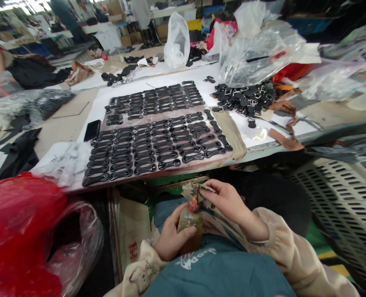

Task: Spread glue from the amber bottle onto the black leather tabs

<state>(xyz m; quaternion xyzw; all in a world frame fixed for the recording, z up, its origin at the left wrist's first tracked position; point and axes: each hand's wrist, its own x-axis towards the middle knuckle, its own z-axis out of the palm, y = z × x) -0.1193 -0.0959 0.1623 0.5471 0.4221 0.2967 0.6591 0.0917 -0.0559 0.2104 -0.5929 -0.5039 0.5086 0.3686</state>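
Note:
In my lap, my left hand [177, 233] is wrapped round a soft plastic squeeze bottle [191, 231] with brownish contents and a red-smeared nozzle. My right hand [228, 202] pinches a crumpled greyish-brown rag or paper [206, 197] against the nozzle of that bottle. Beyond both hands, rows of dark, shiny strap pieces [144, 159] with rounded ends lie across a board [158, 117] on the table. The palm side of my right hand is partly hidden.
A heap of black tabs with metal buckles [246, 99] lies to the right on the table [263, 140]. A phone [92, 130] rests at the board's left. A red plastic bag [19, 235] stands at lower left, a slotted plastic crate [350, 198] at right. Clear plastic bags [260, 53] lie behind.

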